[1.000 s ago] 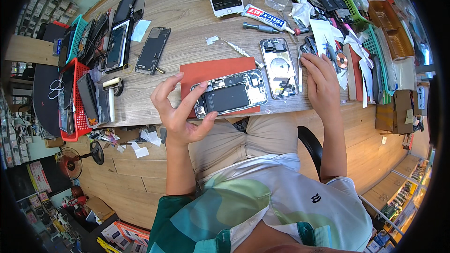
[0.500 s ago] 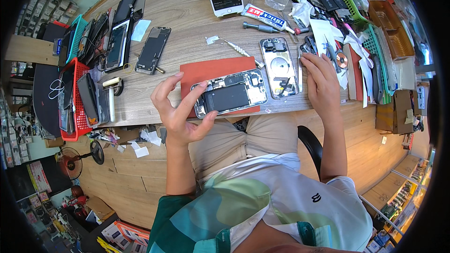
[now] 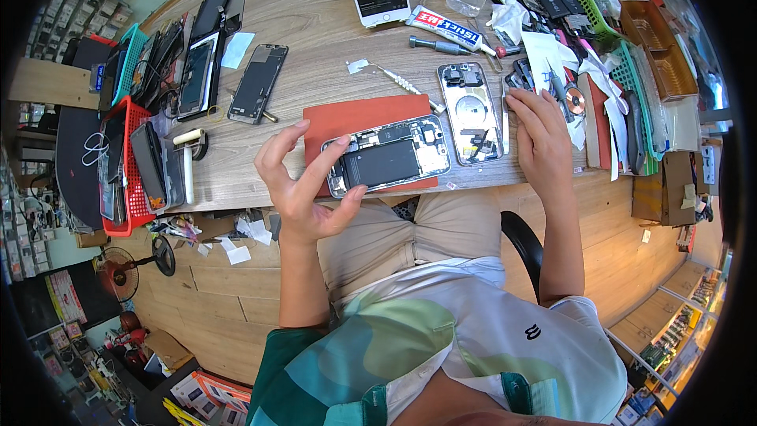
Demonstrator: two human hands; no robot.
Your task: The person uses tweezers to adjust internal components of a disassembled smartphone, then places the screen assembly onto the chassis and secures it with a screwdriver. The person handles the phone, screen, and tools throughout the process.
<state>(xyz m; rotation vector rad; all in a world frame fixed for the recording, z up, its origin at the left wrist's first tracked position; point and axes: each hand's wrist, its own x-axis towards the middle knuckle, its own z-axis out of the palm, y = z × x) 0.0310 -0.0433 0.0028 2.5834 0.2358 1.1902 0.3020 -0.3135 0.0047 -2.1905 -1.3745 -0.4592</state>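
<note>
2 bare hands are present at the near edge of a wood-grain table. The left hand is partly open: its thumb and index finger grip the left end of an opened phone, while its other fingers stand spread and raised. The phone's interior faces up, with a black battery exposed; it sits over a reddish-brown mat, its right end projecting past the mat.

The right hand is loosely curled, fingertips beside a slim metal tool; whether it has hold of anything cannot be told. Between the phone and this hand lies 1 white-framed phone housing. Beyond it are 1 blue-and-white tube and 1 grey screwdriver. 1 dark phone screen lies left of the mat.
</note>
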